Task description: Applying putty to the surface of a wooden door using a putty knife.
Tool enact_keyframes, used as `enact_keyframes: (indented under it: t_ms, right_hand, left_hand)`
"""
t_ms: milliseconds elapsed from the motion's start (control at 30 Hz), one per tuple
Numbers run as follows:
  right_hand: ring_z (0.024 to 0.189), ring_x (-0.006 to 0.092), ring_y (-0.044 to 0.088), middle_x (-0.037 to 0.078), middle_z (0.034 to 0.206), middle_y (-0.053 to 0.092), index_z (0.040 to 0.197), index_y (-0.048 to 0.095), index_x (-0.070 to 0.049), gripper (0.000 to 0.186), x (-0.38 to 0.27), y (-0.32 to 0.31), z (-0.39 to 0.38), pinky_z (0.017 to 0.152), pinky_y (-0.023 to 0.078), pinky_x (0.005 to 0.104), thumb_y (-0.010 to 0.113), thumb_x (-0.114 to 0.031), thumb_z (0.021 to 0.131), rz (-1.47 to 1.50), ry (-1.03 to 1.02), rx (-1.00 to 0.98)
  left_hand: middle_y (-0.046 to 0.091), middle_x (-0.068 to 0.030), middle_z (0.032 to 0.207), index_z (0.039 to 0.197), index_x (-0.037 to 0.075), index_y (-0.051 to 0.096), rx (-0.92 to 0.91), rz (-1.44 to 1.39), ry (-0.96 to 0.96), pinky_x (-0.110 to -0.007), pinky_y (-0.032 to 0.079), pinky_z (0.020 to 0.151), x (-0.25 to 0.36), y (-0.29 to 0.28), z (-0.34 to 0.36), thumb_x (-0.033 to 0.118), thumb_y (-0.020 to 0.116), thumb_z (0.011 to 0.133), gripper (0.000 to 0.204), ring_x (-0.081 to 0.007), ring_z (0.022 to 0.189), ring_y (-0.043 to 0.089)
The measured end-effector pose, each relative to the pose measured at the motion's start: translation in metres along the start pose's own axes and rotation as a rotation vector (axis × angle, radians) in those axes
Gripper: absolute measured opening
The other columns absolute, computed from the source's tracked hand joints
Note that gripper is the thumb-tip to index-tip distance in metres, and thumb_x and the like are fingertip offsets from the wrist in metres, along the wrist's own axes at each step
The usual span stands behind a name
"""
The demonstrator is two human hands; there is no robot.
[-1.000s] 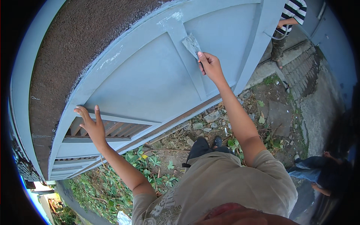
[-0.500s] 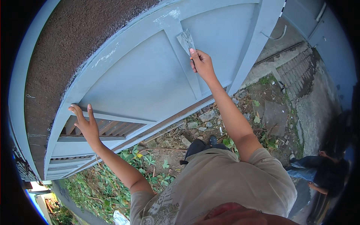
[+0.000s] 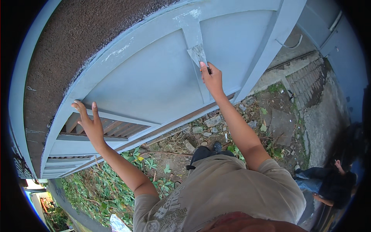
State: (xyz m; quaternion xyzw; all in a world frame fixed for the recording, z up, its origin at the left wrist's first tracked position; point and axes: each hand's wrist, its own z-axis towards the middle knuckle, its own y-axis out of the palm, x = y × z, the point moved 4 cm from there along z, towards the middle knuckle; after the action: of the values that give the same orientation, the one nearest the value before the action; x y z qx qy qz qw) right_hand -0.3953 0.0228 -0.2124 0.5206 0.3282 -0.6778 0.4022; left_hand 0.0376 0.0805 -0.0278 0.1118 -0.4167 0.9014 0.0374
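Note:
In my right hand (image 3: 212,80) is a putty knife (image 3: 197,53), its wide, smeared grey blade lying over the upright rail of a blue-grey panelled gate (image 3: 143,77). My fingers close round its handle, thumb along the base of the blade. To the left, my left hand (image 3: 90,123) rests with spread fingers at the gate's frame, just above a slatted opening (image 3: 104,129); it holds nothing. Pale scraped or filled patches (image 3: 187,15) mark the frame above the blade and along the curved top edge.
Rough brown wall (image 3: 65,42) lies beyond the gate's top edge. Below are rubble stones (image 3: 212,120) and leafy plants (image 3: 104,189) near my feet. A curved metal hook (image 3: 291,45) juts out at the gate's right side. Another person (image 3: 328,183) is at the lower right.
The putty knife in my right hand has moved down along the upright rail, toward me. My left hand stays at nearly the same spot on the frame. The view has shifted slightly.

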Motion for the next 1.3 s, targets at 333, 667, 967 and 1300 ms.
enact_keyframes:
  t_ms: [333, 667, 967, 1300]
  right_hand:
    - [0.046, 0.0122, 0.044, 0.007, 0.052, 0.054, 0.070, 0.060, 0.000, 0.052, -0.048, 0.019, 0.006, 0.045, 0.035, 0.0313, 0.062, -0.046, 0.096, 0.070, -0.065, 0.029]
    - [0.044, 0.0173, 0.045, 0.008, 0.050, 0.050, 0.070, 0.063, -0.001, 0.057, -0.033, -0.001, -0.001, 0.045, 0.034, 0.0349, 0.060, -0.052, 0.094, -0.025, 0.016, -0.005]
    - [0.045, 0.0190, 0.044, 0.009, 0.049, 0.049, 0.073, 0.063, 0.001, 0.056, -0.035, 0.003, -0.008, 0.046, 0.036, 0.0372, 0.059, -0.050, 0.096, 0.042, 0.052, -0.061]
    - [0.058, 0.0230, 0.059, 0.012, 0.071, 0.058, 0.111, 0.049, -0.001, 0.038, 0.109, 0.000, -0.169, 0.057, 0.045, 0.0365, 0.065, -0.029, 0.093, -0.011, 0.141, -0.400]
  left_hand:
    - [0.021, -0.0045, 0.163, 0.156, 0.025, 0.026, 0.026, 0.042, 0.041, -0.065, 0.006, 0.117, -0.032, 0.000, -0.001, 0.056, 0.044, 0.100, 0.067, -0.0227, 0.150, 0.018]
    - [0.022, -0.0144, 0.161, 0.155, 0.015, 0.029, 0.010, -0.008, 0.057, -0.043, 0.024, 0.120, -0.018, 0.010, 0.003, 0.060, 0.046, 0.098, 0.075, -0.0299, 0.149, 0.020]
    - [0.021, -0.0149, 0.161, 0.155, 0.019, 0.028, -0.009, -0.071, 0.011, -0.043, 0.021, 0.120, -0.014, 0.003, 0.002, 0.063, 0.044, 0.097, 0.075, -0.0296, 0.150, 0.017]
    - [0.023, -0.0064, 0.162, 0.156, 0.023, 0.024, -0.011, 0.016, 0.017, -0.059, 0.013, 0.119, -0.022, 0.003, 0.002, 0.061, 0.043, 0.098, 0.072, -0.0287, 0.148, 0.023]
